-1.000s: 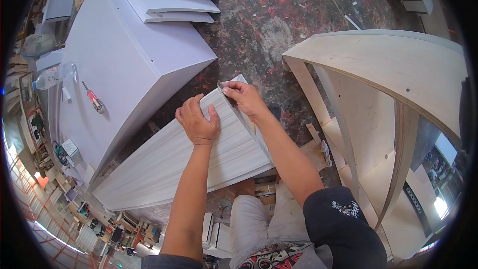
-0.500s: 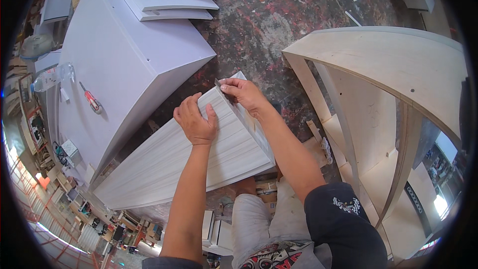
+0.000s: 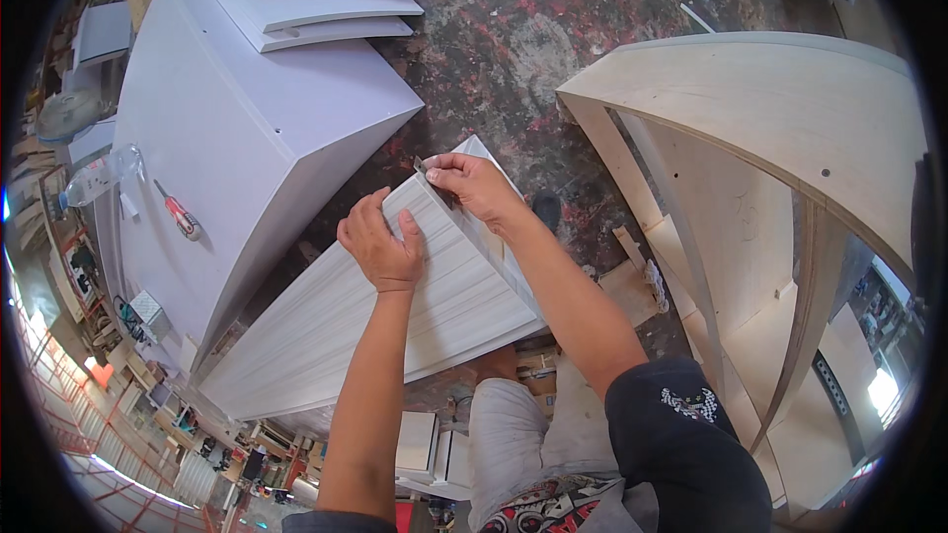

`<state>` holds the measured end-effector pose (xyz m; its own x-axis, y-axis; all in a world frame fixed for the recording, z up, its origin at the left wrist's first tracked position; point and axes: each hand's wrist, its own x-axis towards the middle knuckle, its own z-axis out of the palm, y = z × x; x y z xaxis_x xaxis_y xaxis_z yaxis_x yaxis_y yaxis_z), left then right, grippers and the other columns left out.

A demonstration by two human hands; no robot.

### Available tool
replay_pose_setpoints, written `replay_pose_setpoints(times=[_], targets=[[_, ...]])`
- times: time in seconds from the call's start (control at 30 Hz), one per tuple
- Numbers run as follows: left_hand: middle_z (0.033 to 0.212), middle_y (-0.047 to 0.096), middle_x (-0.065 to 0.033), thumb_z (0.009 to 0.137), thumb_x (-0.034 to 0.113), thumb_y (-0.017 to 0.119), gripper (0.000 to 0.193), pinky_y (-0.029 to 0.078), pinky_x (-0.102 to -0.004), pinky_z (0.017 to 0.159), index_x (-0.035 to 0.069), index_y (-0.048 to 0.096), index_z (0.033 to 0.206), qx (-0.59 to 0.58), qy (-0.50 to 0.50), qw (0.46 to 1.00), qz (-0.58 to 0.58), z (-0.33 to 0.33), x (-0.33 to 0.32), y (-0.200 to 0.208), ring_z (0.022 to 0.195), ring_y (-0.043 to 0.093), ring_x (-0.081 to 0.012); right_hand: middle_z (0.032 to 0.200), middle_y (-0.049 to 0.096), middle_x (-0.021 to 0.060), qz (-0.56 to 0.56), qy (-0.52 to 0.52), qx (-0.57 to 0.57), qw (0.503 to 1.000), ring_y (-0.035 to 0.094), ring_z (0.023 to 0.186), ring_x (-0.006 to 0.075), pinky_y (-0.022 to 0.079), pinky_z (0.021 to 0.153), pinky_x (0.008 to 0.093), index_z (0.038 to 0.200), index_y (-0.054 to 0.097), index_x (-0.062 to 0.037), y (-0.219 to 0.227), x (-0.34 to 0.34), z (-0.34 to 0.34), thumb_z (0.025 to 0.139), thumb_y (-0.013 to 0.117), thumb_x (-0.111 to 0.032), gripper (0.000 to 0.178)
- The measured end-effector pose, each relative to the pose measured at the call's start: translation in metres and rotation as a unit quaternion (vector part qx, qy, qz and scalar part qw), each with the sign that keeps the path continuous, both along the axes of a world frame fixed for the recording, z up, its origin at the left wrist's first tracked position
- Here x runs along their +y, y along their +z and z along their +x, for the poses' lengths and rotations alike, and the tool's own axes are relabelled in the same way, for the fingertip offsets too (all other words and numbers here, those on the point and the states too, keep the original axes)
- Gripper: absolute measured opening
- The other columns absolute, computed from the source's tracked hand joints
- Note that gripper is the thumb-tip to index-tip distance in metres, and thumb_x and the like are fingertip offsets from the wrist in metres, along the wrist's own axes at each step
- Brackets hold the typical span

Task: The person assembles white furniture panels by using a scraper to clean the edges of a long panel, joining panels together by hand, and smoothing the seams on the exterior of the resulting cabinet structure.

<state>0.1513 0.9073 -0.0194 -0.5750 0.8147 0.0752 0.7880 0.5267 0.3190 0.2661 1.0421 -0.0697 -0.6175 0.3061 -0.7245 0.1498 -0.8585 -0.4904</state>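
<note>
A wedge-shaped wooden box (image 3: 395, 336) with a pale, wood-grain face lies in front of me. Its far right side shows an opening with a raised rim. My left hand (image 3: 383, 247) rests on the grained face near its far left edge, thumb apart from the fingers. At the far corner, my right hand (image 3: 474, 188) pinches a thin, dark metal blade (image 3: 420, 166) against the edge. Most of the blade is hidden by my fingers, so its exact kind is unclear.
A large white curved cabinet (image 3: 227, 138) stands on the left, bearing a red-handled screwdriver (image 3: 181, 217), a plastic bottle (image 3: 94, 181) and stacked white curved panels (image 3: 331, 5). An open plywood frame (image 3: 750, 109) stands at right. Between them is a paint-stained surface (image 3: 513, 30).
My right hand and the blade have shifted slightly left along the box's corner. My left hand stays on the face. The whole view has moved a little.
</note>
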Motion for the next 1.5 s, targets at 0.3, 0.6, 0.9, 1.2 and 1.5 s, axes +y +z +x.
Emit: replay_pose_setpoints(times=[0.3, 0.6, 0.9, 1.2, 1.5], targets=[[0.116, 0.063, -0.0095, 0.096, 0.04, 0.052, 0.044, 0.032, -0.0449, 0.105, 0.006, 0.061, 0.123, 0.013, -0.003, 1.0, -0.008, 0.0, 0.0, 0.0, 0.107, 0.057, -0.0274, 0.093, 0.073, -0.0007, 0.046, 0.003, -0.019, 0.999, 0.064, 0.079, 0.0056, 0.05, 0.068, 0.0228, 0.115, 0.07, -0.0034, 0.012, 0.001, 0.002, 0.095, 0.073, -0.018, 0.025], [0.116, 0.061, -0.0116, 0.092, 0.037, 0.056, 0.044, 0.032, -0.0477, 0.105, 0.007, 0.062, 0.123, -0.008, 0.007, 1.0, -0.012, 0.001, 0.001, 0.001, 0.112, 0.056, -0.0297, 0.091, 0.072, 0.0006, 0.1, 0.03, -0.019, 0.994, 0.063, 0.079, 0.007, 0.05, 0.068, 0.0249, 0.114, 0.071, -0.0045, 0.008, 0.0, 0.003, 0.095, 0.073, -0.02, 0.024], [0.118, 0.062, -0.01, 0.096, 0.041, 0.051, 0.045, 0.031, -0.0461, 0.105, 0.006, 0.061, 0.123, 0.005, -0.002, 1.0, -0.009, 0.0, 0.001, 0.0, 0.109, 0.056, -0.0279, 0.095, 0.073, 0.0045, 0.207, 0.065, -0.029, 0.976, 0.066, 0.087, 0.0136, 0.053, 0.083, 0.0301, 0.112, 0.071, -0.005, 0.021, 0.006, 0.002, 0.095, 0.071, -0.018, 0.022], [0.116, 0.062, -0.0097, 0.096, 0.039, 0.052, 0.042, 0.031, -0.046, 0.105, 0.007, 0.061, 0.122, 0.007, 0.0, 1.0, -0.008, 0.0, 0.001, -0.001, 0.108, 0.056, -0.0283, 0.098, 0.074, 0.0046, 0.231, 0.086, -0.04, 0.968, 0.068, 0.09, 0.0157, 0.053, 0.085, 0.0317, 0.112, 0.07, -0.0067, 0.029, 0.012, 0.0, 0.095, 0.07, -0.018, 0.021], [0.116, 0.061, -0.0101, 0.096, 0.038, 0.053, 0.041, 0.031, -0.046, 0.105, 0.007, 0.061, 0.121, 0.002, -0.004, 1.0, 0.0, -0.001, -0.001, 0.0, 0.11, 0.055, -0.0294, 0.099, 0.074, 0.0063, 0.267, 0.107, -0.032, 0.957, 0.07, 0.096, 0.0175, 0.053, 0.088, 0.0333, 0.114, 0.067, -0.0066, 0.032, -0.002, 0.025, 0.096, 0.069, -0.016, 0.02]])
